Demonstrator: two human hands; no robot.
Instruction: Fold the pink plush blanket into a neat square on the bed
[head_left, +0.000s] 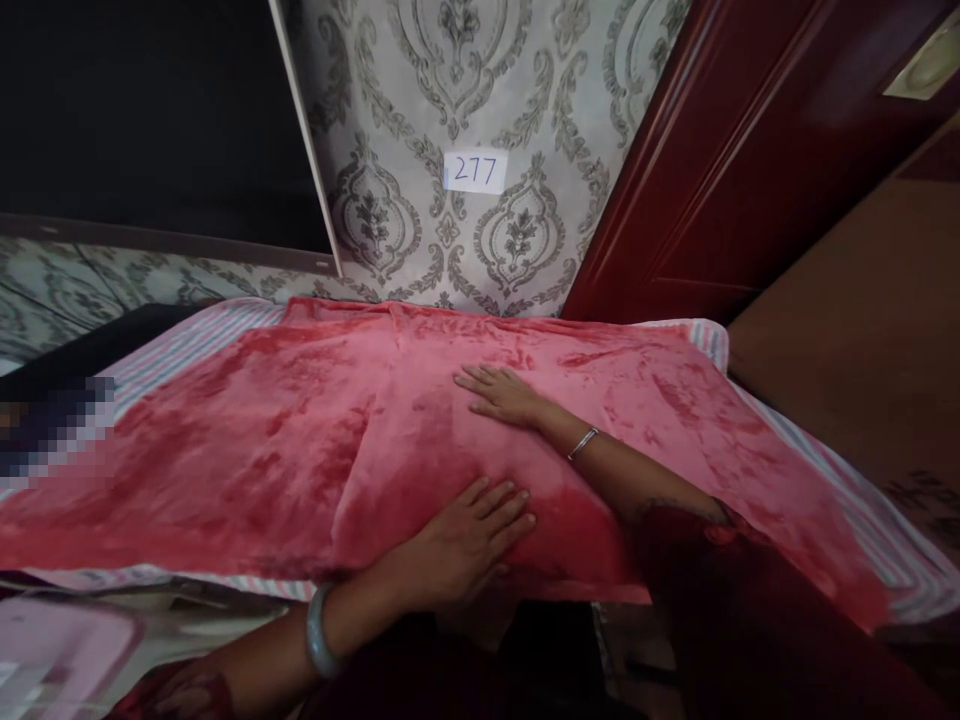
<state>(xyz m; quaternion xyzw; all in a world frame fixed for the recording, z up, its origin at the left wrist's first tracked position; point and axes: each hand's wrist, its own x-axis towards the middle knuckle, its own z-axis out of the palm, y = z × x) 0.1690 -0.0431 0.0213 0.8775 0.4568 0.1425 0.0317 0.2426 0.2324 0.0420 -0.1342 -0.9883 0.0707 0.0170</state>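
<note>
A red and pink plush blanket point(285, 430) lies spread over a table-like surface, with creases along its far side and down its middle. My left hand point(469, 540), a pale bangle at its wrist, rests on the blanket near the front edge with its fingers stretched out. Farther back, my right hand point(506, 395) lies flat on the blanket, fingers spread, a thin silver bracelet on its wrist. Neither hand grips anything. Beneath the blanket, a striped cloth point(202, 345) shows along the left, right and front edges.
Behind stands a wall with patterned wallpaper and a paper label point(475, 172) reading 277. A dark screen point(150, 110) is at the upper left. On the right is a dark red door point(697, 150). A pinkish plastic item point(67, 645) sits at the lower left.
</note>
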